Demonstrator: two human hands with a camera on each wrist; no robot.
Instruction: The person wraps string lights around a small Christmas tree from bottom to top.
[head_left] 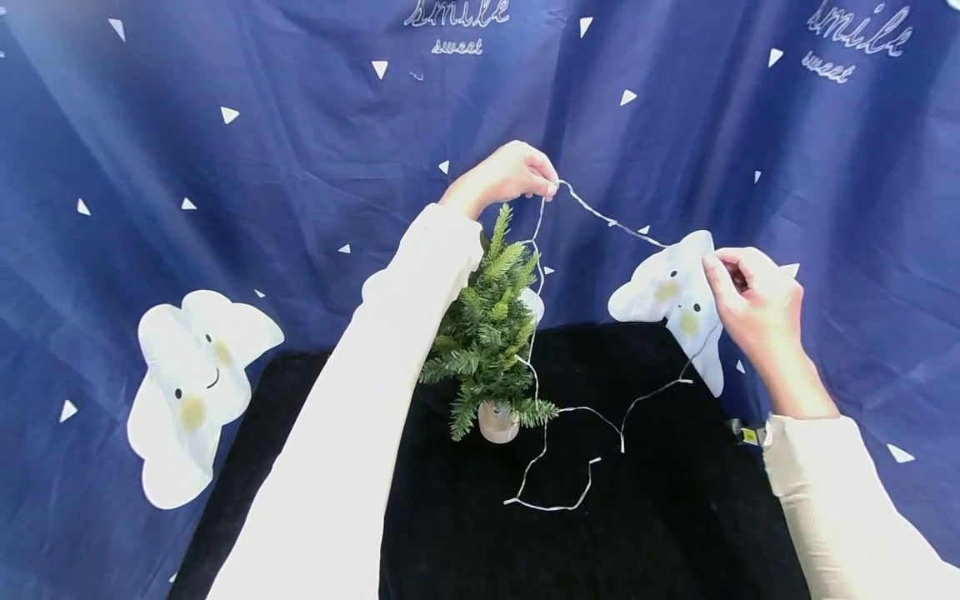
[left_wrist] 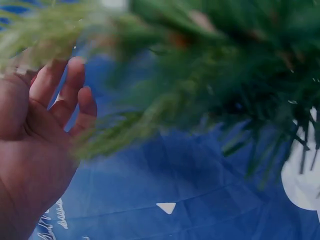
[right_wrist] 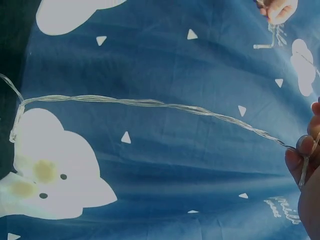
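Observation:
A small artificial Christmas tree [head_left: 491,325] stands on a pale round base [head_left: 498,422]. Above its top, my left hand [head_left: 516,171] pinches a thin string of fairy lights [head_left: 537,287] between thumb and fingers. One length hangs from there down the tree's right side; another stretches across to my right hand [head_left: 761,300], which pinches the string out to the right. Below the right hand the string drops to the black surface and lies there in loops. Blurred branches [left_wrist: 150,100] cover part of the left hand in the left wrist view. Clear twisted wire [right_wrist: 170,106] runs into the right fingertips.
Black cloth [head_left: 637,517] covers the table. A blue curtain [head_left: 315,167] with white triangles and lettering hangs behind it. White smiling cloud shapes [head_left: 197,392] appear on the curtain at both sides. Near the right sleeve a small dark and yellow item [head_left: 748,435] shows.

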